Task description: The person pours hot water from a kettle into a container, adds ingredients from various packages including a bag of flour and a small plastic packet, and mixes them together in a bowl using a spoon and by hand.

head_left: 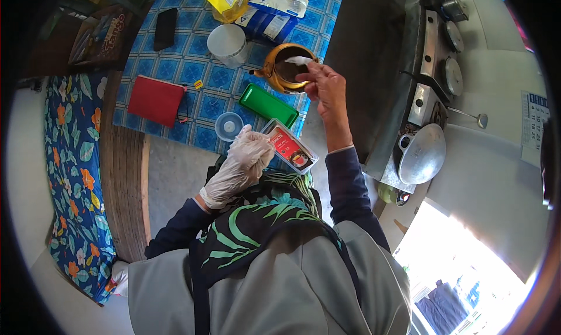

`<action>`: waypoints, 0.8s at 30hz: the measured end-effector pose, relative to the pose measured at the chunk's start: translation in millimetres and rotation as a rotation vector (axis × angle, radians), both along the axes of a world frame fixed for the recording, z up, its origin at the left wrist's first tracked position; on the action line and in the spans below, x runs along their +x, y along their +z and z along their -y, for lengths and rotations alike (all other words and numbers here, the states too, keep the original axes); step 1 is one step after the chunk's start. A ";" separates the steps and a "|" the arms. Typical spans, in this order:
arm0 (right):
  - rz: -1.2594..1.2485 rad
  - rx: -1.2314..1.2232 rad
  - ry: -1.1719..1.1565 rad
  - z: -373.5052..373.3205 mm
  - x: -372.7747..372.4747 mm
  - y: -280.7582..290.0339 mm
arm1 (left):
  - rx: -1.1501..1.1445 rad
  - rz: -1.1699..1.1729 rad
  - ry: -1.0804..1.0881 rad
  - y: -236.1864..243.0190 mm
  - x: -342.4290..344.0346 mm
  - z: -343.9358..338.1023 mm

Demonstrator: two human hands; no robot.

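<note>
Right hand [326,88] bare, fingers pinched closed on a small white tea bag [299,60], held right over the open mouth of a brass-coloured teapot [284,71] with dark liquid inside. Left hand [242,160] in a white glove, fingers closed around the near end of a clear plastic tea box [290,146] with a red label, held tilted just below the teapot. Teapot sits on a desk covered with a blue patterned cloth [175,60]. Green lid [267,105] lies just beside the teapot, between it and the box. Round clear lid [228,126] near the gloved hand. Red pouch [155,100] further left, white cup [227,43] and black phone [165,28] beyond. Stove [435,66] well apart on the right.
</note>
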State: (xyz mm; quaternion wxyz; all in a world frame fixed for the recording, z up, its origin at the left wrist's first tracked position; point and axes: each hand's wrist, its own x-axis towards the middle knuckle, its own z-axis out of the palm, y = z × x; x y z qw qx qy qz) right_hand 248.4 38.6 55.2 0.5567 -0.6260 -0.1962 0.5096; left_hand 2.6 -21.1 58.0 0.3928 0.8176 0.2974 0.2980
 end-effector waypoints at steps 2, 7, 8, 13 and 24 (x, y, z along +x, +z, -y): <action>0.202 -0.024 0.011 5.3 -1.9 -9.8 | 0.045 -0.055 -0.048 13.4 1.8 -4.8; 0.521 0.370 0.694 80.7 -27.5 17.8 | -0.110 -0.167 -0.132 12.8 -3.0 -7.4; 0.472 0.374 0.732 93.0 -35.2 19.8 | -0.109 -0.164 -0.145 16.8 -1.7 -8.6; 0.170 -0.080 0.548 143.5 -36.5 7.5 | -0.074 -0.128 -0.138 24.8 7.1 -8.5; 1.545 -1.476 0.443 443.7 133.5 -59.6 | -0.371 -0.599 -0.228 14.2 -73.7 -18.9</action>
